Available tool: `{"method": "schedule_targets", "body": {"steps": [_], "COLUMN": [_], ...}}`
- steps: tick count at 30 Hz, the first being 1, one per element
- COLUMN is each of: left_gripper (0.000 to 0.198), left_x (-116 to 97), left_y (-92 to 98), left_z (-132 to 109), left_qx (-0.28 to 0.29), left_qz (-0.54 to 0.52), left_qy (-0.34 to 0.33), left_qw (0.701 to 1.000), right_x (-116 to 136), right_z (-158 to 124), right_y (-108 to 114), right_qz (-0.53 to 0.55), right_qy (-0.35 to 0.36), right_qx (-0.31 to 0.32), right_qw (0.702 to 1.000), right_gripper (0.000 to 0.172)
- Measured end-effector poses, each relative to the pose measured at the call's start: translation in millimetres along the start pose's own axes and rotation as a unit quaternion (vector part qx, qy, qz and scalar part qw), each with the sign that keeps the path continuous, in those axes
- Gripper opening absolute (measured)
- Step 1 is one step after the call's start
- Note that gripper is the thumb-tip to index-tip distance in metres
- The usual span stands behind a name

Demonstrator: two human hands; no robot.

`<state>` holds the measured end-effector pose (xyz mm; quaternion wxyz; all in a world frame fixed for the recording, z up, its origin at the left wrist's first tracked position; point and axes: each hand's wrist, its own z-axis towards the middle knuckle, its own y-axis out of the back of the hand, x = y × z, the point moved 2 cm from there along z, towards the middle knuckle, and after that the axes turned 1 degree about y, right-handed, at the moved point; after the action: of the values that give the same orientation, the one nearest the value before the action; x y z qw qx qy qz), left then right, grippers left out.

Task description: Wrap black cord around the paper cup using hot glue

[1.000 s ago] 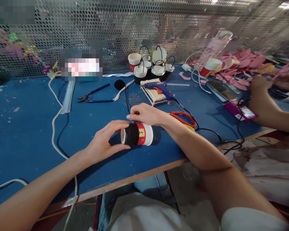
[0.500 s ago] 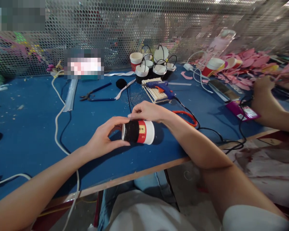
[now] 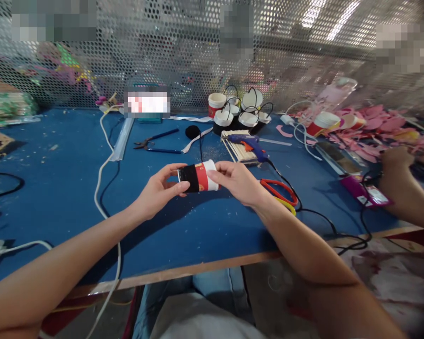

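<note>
A paper cup [image 3: 201,177] lies sideways in the air above the blue table, its red and white side wrapped partly in black yarn. My left hand [image 3: 164,186] grips the black-wrapped end, thumb in front and fingers behind. Around the white end, my right hand [image 3: 231,179] is closed, thumb on the near side. Behind the cup rests a ball of black yarn [image 3: 192,132], with a strand running down toward the cup. Where the strand meets the cup is hidden.
Behind stand several black-wrapped cups [image 3: 248,119] with looped handles. A glue gun [image 3: 249,143] lies on pale sticks, near pliers [image 3: 157,142] and scissors with red and yellow handles [image 3: 280,192]. A white cable [image 3: 99,183] crosses at left. Another person's arm [image 3: 404,188] rests at right.
My right hand has moved from the strand at the black end to the cup's white end. The cup has been lifted and turned slightly. The view has shifted.
</note>
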<state>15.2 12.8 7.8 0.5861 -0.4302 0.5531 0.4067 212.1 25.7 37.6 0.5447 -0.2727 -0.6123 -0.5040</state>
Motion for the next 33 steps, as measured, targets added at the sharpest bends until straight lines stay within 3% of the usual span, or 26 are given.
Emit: {"method": "schedule_targets", "body": {"steps": [6, 13, 18, 23, 24, 27, 29, 33], "left_gripper": [0.048, 0.059, 0.053, 0.049, 0.048, 0.046, 0.045, 0.046], "left_x": [-1, -1, 4, 4, 4, 5, 5, 5], "left_y": [2.5, -2.7, -3.7, -4.2, -4.8, -6.8, -7.5, -9.3], "left_z": [2, -2, 0, -2, -3, -6, -7, -7], "left_qx": [0.011, 0.041, 0.048, 0.051, 0.060, 0.092, 0.104, 0.126], "left_qz": [-0.021, 0.087, 0.076, 0.146, 0.157, 0.167, 0.167, 0.153], "left_qy": [-0.003, -0.050, -0.051, -0.096, -0.105, -0.123, -0.130, -0.105], "left_qw": [1.000, 0.994, 0.995, 0.983, 0.980, 0.974, 0.972, 0.974], "right_x": [2, -4, -3, 0, -1, -6, -8, -5], "right_z": [-5, -2, -5, -3, -2, 1, 2, 3], "right_y": [1, 2, 0, 15, 16, 12, 9, 6], "right_qz": [-0.039, 0.061, -0.006, -0.092, -0.103, -0.092, -0.065, 0.004], "right_qy": [0.027, -0.052, -0.039, 0.041, 0.049, 0.017, -0.005, 0.039], "right_qx": [0.001, -0.042, -0.031, -0.165, -0.156, -0.026, 0.029, 0.030], "right_qw": [0.999, 0.996, 0.999, 0.981, 0.981, 0.995, 0.997, 0.999], "right_gripper": [0.023, 0.033, 0.037, 0.039, 0.042, 0.051, 0.054, 0.050]}}
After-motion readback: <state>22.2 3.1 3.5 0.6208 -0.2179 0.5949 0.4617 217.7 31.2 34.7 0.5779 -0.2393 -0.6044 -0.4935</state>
